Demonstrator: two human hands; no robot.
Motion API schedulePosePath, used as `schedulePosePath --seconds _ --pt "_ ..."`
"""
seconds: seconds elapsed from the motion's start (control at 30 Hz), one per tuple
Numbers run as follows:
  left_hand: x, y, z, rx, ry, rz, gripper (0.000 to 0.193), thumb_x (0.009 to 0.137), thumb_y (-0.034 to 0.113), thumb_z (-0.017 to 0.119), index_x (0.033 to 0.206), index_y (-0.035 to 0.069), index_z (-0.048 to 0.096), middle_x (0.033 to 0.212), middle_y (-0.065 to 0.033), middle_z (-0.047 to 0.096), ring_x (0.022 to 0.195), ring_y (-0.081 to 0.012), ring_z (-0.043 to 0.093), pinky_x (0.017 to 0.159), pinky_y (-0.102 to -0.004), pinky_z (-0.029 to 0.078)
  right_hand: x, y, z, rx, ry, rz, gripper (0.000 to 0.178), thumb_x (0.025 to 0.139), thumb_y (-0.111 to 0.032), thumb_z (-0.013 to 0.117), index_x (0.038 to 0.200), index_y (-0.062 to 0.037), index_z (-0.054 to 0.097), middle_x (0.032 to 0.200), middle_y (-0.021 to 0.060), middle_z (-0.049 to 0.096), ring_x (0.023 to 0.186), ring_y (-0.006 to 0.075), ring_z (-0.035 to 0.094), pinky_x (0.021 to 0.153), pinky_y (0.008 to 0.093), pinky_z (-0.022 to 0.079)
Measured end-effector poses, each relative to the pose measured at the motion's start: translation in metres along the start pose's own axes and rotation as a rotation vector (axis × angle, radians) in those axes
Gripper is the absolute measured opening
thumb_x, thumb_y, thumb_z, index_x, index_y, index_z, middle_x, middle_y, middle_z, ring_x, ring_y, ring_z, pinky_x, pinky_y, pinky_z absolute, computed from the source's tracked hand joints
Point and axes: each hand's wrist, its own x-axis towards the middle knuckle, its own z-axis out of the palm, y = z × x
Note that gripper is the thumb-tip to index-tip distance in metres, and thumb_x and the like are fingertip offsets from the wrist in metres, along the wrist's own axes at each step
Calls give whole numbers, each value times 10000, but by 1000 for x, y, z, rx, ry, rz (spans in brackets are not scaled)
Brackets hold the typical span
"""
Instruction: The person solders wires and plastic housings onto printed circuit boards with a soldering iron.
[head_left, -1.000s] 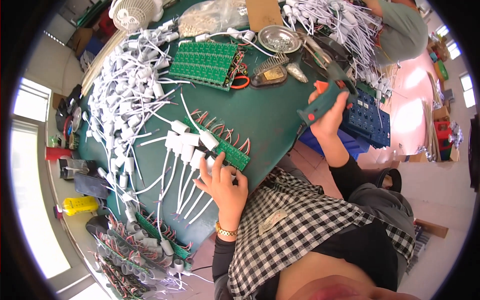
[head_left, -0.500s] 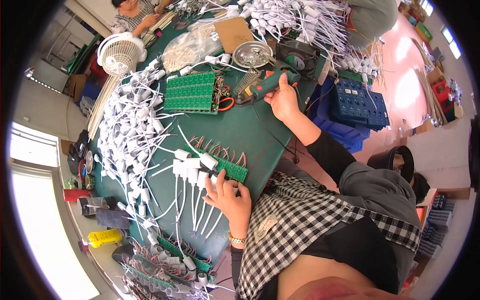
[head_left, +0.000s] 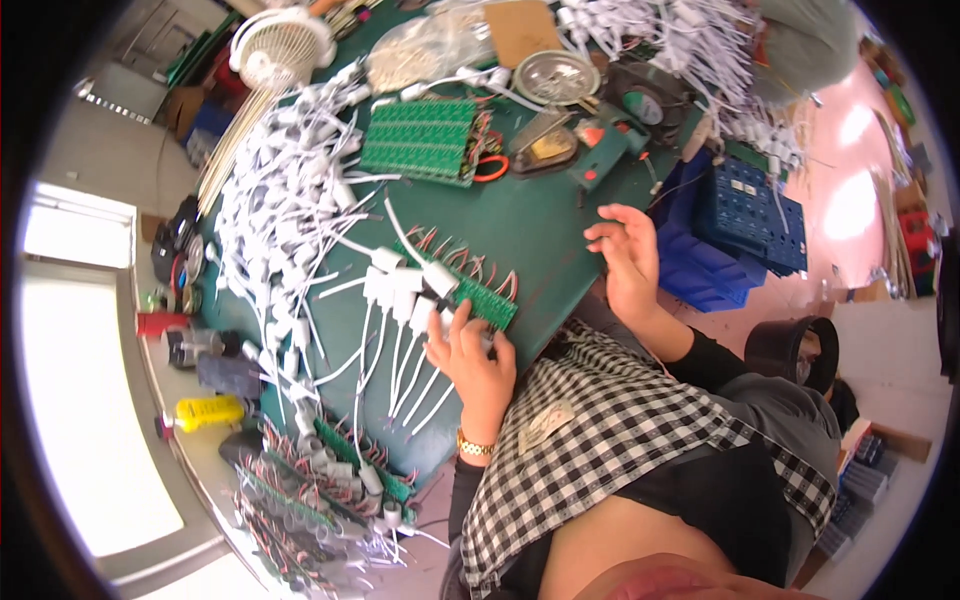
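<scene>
A green circuit board strip (head_left: 487, 303) with thin red wires lies on the green work table (head_left: 545, 265). White cylindrical sockets (head_left: 402, 292) with white cables stand in a row along its left side. My left hand (head_left: 478, 365) rests at the near end of the strip and sockets, fingers bent and apart; what lies under its fingertips is partly hidden. Empty, my right hand (head_left: 630, 265) hangs over the table's right edge with its fingers loosely spread. Beyond it, a green-handled tool (head_left: 608, 165), seemingly a soldering iron, lies beside a small holder with a yellow pad (head_left: 553, 146).
A large heap of white sockets (head_left: 285, 200) covers the left side. Stacked green boards (head_left: 418, 140), orange-handled scissors (head_left: 490, 168) and a metal dish (head_left: 556, 77) lie farther back. Blue crates (head_left: 700, 262) stand right of the table; wired boards (head_left: 330, 470) are piled at the near left.
My right hand has let go of the green-handled tool and drawn back toward me. My left hand stays by the strip. The whole view has shifted a little.
</scene>
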Motion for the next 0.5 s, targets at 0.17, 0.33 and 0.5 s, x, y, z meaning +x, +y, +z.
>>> schedulePosePath --seconds 0.17,0.33,0.5 --pt "13 -2 -28 -57 -39 47 505 696 47 671 1152 28 455 1349 -245 354 1270 -440 311 1040 -504 252 -23 -13 1 -179 -497 -262 188 861 96 420 962 18 558 948 138 556 773 151 551 723 251 460" --pt "78 -34 -60 -165 118 113 449 739 1 626 1156 0 459 1318 -228 425 1218 -376 417 1010 -420 333 -40 -27 -7 -261 -617 -278 145 840 67 463 935 24 565 949 159 555 627 141 553 630 247 475" --pt "125 -97 -39 -185 -197 70 319 824 116 632 1088 -13 508 1152 -220 528 1081 -375 498 936 -406 388 3 -28 -40 -360 -204 -604 191 897 -6 422 1077 23 479 1019 195 523 643 155 548 595 249 452"
